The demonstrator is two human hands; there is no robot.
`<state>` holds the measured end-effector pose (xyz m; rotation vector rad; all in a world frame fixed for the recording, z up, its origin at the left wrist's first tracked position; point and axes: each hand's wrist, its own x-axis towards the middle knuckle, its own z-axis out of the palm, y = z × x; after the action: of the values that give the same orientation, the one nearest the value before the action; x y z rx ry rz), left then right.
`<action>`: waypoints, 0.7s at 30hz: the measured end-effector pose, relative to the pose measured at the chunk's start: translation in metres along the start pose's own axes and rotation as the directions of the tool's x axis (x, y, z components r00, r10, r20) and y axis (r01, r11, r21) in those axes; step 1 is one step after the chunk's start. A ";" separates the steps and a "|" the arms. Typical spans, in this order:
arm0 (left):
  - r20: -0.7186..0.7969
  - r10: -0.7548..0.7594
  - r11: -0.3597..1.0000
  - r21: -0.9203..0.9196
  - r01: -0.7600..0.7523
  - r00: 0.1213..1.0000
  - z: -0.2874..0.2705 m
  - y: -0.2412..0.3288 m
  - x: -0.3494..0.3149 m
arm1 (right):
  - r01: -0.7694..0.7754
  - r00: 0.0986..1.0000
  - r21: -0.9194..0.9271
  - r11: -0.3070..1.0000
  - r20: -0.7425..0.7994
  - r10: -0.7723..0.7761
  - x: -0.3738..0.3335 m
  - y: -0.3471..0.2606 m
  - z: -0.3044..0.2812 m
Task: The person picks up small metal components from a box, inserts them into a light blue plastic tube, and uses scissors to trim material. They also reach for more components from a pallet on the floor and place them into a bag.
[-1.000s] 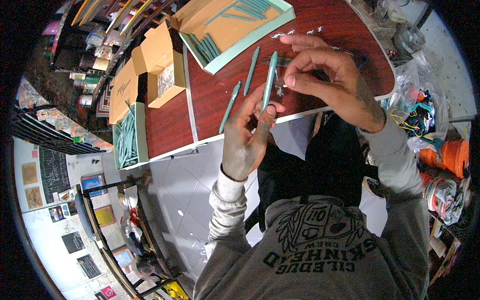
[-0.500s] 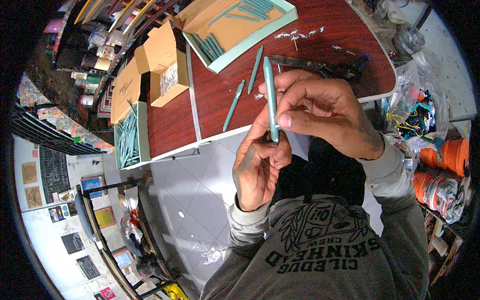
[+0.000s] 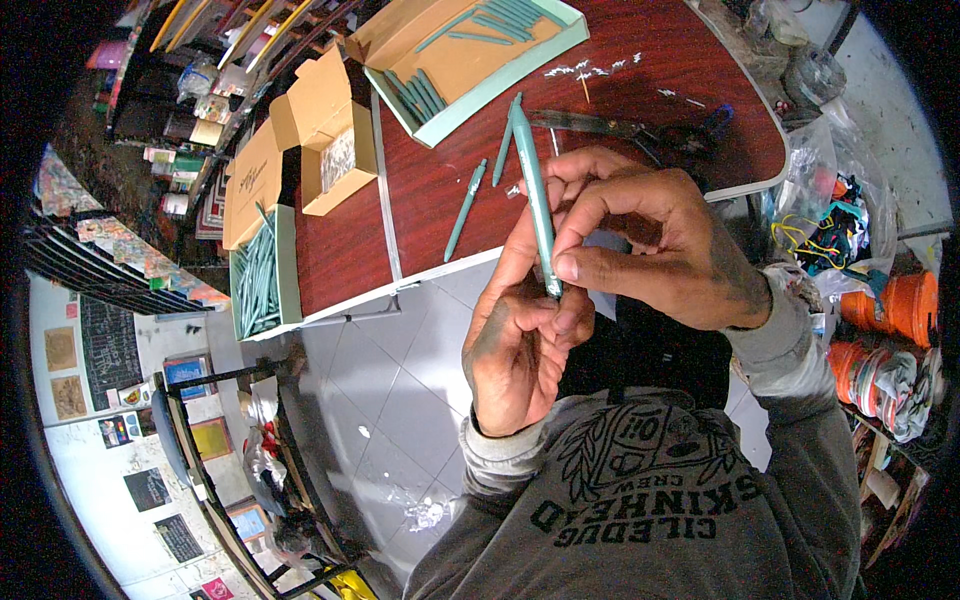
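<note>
1. Teal pen (image 3: 538, 195) in my hands, held up over the worktop's (image 3: 420, 190) near edge; its long axis runs steeply, upper end leaning slightly left and pointing toward the far side, lower end pointing back at my body.
2. My left hand (image 3: 515, 345) is turned palm up, mostly curled, thumb and fingertips pinching the pen's lower end; one finger stretches up behind the barrel.
3. My right hand (image 3: 655, 245) is half curled, thumb and forefinger tips nearly together against the pen's right side. Whether they grip the barrel or only touch it, I cannot tell.
4. Two loose pens (image 3: 465, 211) lie on the worktop, left of the one I hold, both slanting up and rightward; the one nearer the far side is partly hidden behind my pen.
5. Three open boxes: a shallow tray (image 3: 495, 92) at the far edge, holding two groups of pens; a small cardboard box (image 3: 352, 185) of pale pieces, toward the left edge; and a pen box (image 3: 290, 270) at the near left corner, too heaped to count.
6. Small white bits (image 3: 597, 67) lie scattered near the far edge, right of the tray.
</note>
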<state>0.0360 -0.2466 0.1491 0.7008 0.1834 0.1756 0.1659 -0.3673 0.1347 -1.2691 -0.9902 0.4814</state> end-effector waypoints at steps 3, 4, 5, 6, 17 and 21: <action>-0.041 -0.003 1.000 0.029 0.005 0.999 0.005 0.001 -0.002 | 0.021 1.000 0.011 1.000 0.009 -0.021 0.000 0.000 0.000; -0.039 -0.007 1.000 0.028 0.008 0.999 0.005 0.001 -0.002 | 0.032 0.999 0.001 0.999 0.009 -0.032 -0.001 0.000 0.000; -0.038 -0.011 1.000 0.028 0.012 0.999 0.004 0.000 -0.002 | 0.042 0.999 -0.009 0.999 0.009 -0.042 -0.001 0.001 -0.001; -0.036 -0.016 0.999 0.027 0.017 0.999 0.003 0.000 -0.002 | 0.052 0.999 -0.020 0.998 0.008 -0.052 -0.002 0.000 -0.001; -0.010 -0.021 0.999 0.043 0.021 1.000 0.000 -0.002 -0.003 | 0.032 0.999 0.026 0.999 -0.026 -0.032 -0.006 -0.004 0.002; -0.015 -0.011 0.999 0.033 0.012 1.000 0.003 -0.003 -0.003 | -0.023 0.998 0.072 0.997 -0.051 0.026 -0.009 -0.005 0.004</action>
<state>0.0345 -0.2513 0.1493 0.7309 0.2051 0.1673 0.1570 -0.3732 0.1367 -1.2246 -0.9070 0.4965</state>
